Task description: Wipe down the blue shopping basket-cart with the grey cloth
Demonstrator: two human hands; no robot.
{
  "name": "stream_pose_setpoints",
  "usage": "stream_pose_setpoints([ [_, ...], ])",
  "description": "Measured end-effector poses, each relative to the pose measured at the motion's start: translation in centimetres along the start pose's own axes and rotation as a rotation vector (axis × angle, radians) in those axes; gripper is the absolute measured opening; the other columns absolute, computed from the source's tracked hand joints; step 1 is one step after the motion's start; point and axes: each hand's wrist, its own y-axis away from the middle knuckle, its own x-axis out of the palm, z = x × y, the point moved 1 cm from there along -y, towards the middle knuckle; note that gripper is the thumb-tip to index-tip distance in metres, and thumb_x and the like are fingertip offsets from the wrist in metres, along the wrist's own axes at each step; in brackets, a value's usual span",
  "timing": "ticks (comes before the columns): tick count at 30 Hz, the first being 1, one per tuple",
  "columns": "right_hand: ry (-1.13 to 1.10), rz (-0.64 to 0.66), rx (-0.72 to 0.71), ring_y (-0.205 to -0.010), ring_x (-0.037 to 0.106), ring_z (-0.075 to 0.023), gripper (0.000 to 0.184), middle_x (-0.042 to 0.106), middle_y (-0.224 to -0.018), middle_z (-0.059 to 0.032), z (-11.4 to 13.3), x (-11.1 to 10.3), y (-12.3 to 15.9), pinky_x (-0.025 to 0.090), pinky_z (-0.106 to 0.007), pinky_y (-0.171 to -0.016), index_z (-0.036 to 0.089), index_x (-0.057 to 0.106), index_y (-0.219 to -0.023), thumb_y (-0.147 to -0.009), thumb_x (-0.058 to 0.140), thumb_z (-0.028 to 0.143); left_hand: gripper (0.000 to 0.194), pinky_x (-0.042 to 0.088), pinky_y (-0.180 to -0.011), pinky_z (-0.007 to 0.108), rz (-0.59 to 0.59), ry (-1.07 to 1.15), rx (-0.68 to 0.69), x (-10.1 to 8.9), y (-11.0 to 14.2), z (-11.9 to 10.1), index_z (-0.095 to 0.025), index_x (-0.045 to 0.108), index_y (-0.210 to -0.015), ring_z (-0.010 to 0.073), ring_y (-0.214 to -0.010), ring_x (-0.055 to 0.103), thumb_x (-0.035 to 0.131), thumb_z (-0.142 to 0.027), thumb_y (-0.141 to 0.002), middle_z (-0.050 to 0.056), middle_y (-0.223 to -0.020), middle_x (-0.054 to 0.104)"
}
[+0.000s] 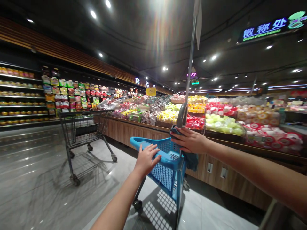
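Observation:
A small blue plastic shopping cart (163, 179) stands in front of me. My left hand (148, 157) lies on its near top rim, fingers stretched out over the edge. A tall metal pole (191, 54) with a grey loop handle (182, 115) rises at the cart's right side. Just below that loop, my right hand (190, 140) presses a dark blue cloth (192, 161) around the pole. Part of the cloth hangs down beneath the hand, outside the cart. The right thumb and palm side are hidden.
A dark metal shopping cart (83, 127) stands to the left on the shiny floor. Ahead runs a wood-panelled counter (139, 132) heaped with packaged goods, among them green packs (224, 124). Stocked shelves (21, 95) line the left wall. A lit sign (271, 27) hangs at upper right.

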Motion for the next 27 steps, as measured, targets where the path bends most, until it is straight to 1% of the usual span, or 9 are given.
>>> stream_pose_setpoints([
  [3,0.011,0.022,0.036,-0.144,0.022,-0.0297,0.062,0.032,-0.156,-0.0033,-0.2,-0.1,-0.3,0.018,-0.047,-0.119,0.022,0.042,-0.144,-0.087,0.058,0.042,0.034,0.006,-0.112,0.069,-0.012,-0.006,-0.005,0.0,0.2,0.2,-0.031,0.064,-0.118,0.0286,-0.131,0.046,0.048,-0.049,-0.093,0.004,-0.137,0.058],
  [6,-0.019,0.041,0.023,-0.145,0.019,-0.0323,0.062,0.033,-0.155,-0.0052,0.8,0.5,-0.4,0.016,-0.049,-0.119,0.020,0.046,-0.141,-0.086,0.060,0.044,0.034,0.005,-0.113,0.068,-0.013,-0.006,-0.003,-0.2,0.4,0.3,-0.031,0.064,-0.118,0.0282,-0.131,0.046,0.048,-0.049,-0.093,0.005,-0.137,0.058],
  [10,-0.065,0.071,-0.082,-0.145,0.019,-0.0298,0.055,0.049,-0.144,-0.0073,2.6,1.7,-0.4,0.012,-0.049,-0.119,0.017,0.053,-0.135,-0.084,0.059,0.038,0.033,0.005,-0.112,0.069,-0.022,-0.015,-0.018,-0.6,0.6,0.2,-0.030,0.064,-0.117,0.0281,-0.132,0.046,0.048,-0.048,-0.093,0.005,-0.137,0.057],
  [12,-0.070,0.080,-0.103,-0.145,0.020,-0.0295,0.051,0.053,-0.141,-0.0066,2.9,2.0,-0.5,0.010,-0.051,-0.119,0.018,0.056,-0.132,-0.084,0.058,0.038,0.032,0.005,-0.112,0.069,-0.024,-0.018,-0.023,-0.8,0.8,0.1,-0.031,0.064,-0.116,0.0278,-0.131,0.046,0.049,-0.047,-0.093,0.005,-0.137,0.058],
  [15,-0.059,0.039,-0.110,-0.144,0.022,-0.0286,0.051,0.048,-0.145,-0.0075,2.3,2.0,-1.1,0.011,-0.052,-0.118,0.019,0.056,-0.130,-0.083,0.060,0.038,0.031,0.005,-0.112,0.070,-0.025,-0.013,-0.027,-0.9,1.0,0.1,-0.031,0.063,-0.116,0.0275,-0.130,0.047,0.049,-0.046,-0.093,0.004,-0.136,0.058],
  [18,-0.022,0.002,-0.112,-0.144,0.024,-0.0261,0.050,0.042,-0.150,-0.0075,1.0,1.3,-1.8,0.017,-0.047,-0.119,0.019,0.055,-0.131,-0.086,0.059,0.038,0.031,0.004,-0.112,0.070,-0.038,-0.014,-0.039,-0.9,1.1,0.3,-0.031,0.064,-0.115,0.0278,-0.130,0.047,0.048,-0.046,-0.093,0.004,-0.136,0.058],
  [20,0.000,-0.017,-0.072,-0.144,0.024,-0.0257,0.049,0.041,-0.150,-0.0069,0.2,0.7,-2.2,0.019,-0.044,-0.119,0.019,0.053,-0.133,-0.088,0.058,0.037,0.031,0.004,-0.112,0.070,-0.046,-0.018,-0.042,-0.8,1.2,0.5,-0.031,0.064,-0.115,0.0283,-0.130,0.047,0.049,-0.046,-0.093,0.005,-0.137,0.058],
  [24,-0.006,-0.029,-0.004,-0.144,0.025,-0.0247,0.049,0.042,-0.150,-0.0062,-0.3,0.2,-2.6,0.021,-0.042,-0.119,0.020,0.052,-0.135,-0.088,0.058,0.031,0.031,0.002,-0.112,0.070,-0.042,-0.012,-0.045,-0.9,1.3,0.6,-0.030,0.065,-0.114,0.0295,-0.129,0.048,0.049,-0.047,-0.092,0.005,-0.137,0.058],
  [27,-0.047,-0.010,-0.031,-0.144,0.025,-0.0261,0.045,0.050,-0.144,-0.0063,0.6,1.2,-2.2,0.020,-0.046,-0.119,0.019,0.056,-0.130,-0.087,0.057,0.032,0.031,0.000,-0.112,0.069,-0.042,0.002,-0.048,-1.1,1.3,0.6,-0.030,0.065,-0.113,0.0295,-0.129,0.048,0.048,-0.047,-0.093,0.005,-0.137,0.058],
])
